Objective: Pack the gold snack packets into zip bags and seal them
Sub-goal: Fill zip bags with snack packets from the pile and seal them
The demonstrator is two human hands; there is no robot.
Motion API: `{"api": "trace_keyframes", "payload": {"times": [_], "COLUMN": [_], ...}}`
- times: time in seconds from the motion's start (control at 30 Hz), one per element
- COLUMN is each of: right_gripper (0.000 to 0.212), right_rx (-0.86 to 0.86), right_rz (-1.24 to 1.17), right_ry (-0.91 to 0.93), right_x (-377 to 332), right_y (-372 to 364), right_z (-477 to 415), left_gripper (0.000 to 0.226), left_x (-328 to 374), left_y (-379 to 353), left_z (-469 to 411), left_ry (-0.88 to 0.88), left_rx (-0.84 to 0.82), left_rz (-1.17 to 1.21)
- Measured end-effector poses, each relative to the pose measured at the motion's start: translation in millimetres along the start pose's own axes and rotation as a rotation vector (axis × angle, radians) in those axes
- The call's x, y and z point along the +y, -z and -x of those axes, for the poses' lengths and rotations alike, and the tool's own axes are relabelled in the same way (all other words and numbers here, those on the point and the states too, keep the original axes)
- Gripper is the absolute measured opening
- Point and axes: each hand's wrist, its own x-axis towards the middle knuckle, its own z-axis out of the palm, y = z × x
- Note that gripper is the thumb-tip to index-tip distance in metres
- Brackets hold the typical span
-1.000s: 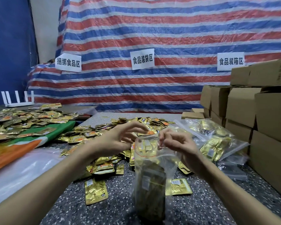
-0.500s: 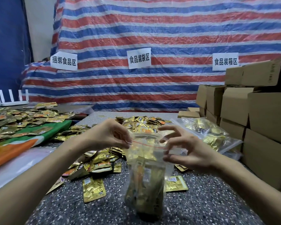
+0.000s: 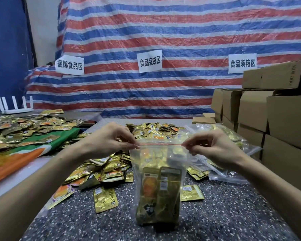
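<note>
Two hands hold one see-through zip bag (image 3: 159, 164) upright at the middle of the speckled table (image 3: 224, 214), its bottom resting on the surface. The left hand (image 3: 104, 141) pinches the bag's top left corner between thumb and fingertips, and the right hand (image 3: 214, 146) pinches the top right corner the same way. The thin red zip strip (image 3: 160, 144) runs taut and level between them. Whether the strip is pressed closed along its length I cannot tell. Several gold packets (image 3: 160, 192) stand on end in the bag's lower half, one showing an orange picture and another a white label, and the plastic above them is slack and wrinkled.

One loose packet (image 3: 105, 200) lies flat just left of the bag's base, and another (image 3: 191, 193) lies just to its right. A heap of loose packets (image 3: 102, 169) spreads behind and to the left, reaching under the left wrist. Filled bags (image 3: 221, 136) lie to the right, behind the right hand, between the upright bag and the stacked cardboard boxes (image 3: 285, 122) that line the table's right side. At the left, more packets sit on a green and orange cloth (image 3: 24, 153). The widest stretch of visible tabletop lies in front of the bag and toward the near right.
</note>
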Motion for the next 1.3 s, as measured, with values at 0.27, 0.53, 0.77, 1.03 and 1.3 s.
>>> {"api": "trace_keyframes", "payload": {"times": [0.27, 0.53, 0.77, 1.03, 1.3], "right_gripper": [0.028, 0.039, 0.032, 0.031, 0.010], "right_rx": [0.118, 0.197, 0.127, -0.146, -0.271], "right_rz": [-0.119, -0.274, 0.064, 0.531, 0.333], "right_ry": [-0.029, -0.096, -0.062, 0.152, 0.132], "right_x": [-1, -6, -19, -73, -73], "right_y": [-2, -8, -19, -68, -78], "right_z": [0, -3, -4, -48, -68], "left_gripper": [0.038, 0.038, 0.027, 0.029, 0.027], "left_x": [-6, -9, -15, -11, -13], "left_y": [-10, -21, -42, -47, -40], "left_z": [12, 16, 18, 20, 27], "left_ry": [0.079, 0.084, -0.032, -0.114, -0.131], "left_rx": [0.337, 0.486, 0.543, 0.573, 0.575], "left_rz": [0.348, 0.487, 0.419, 0.393, 0.414]}}
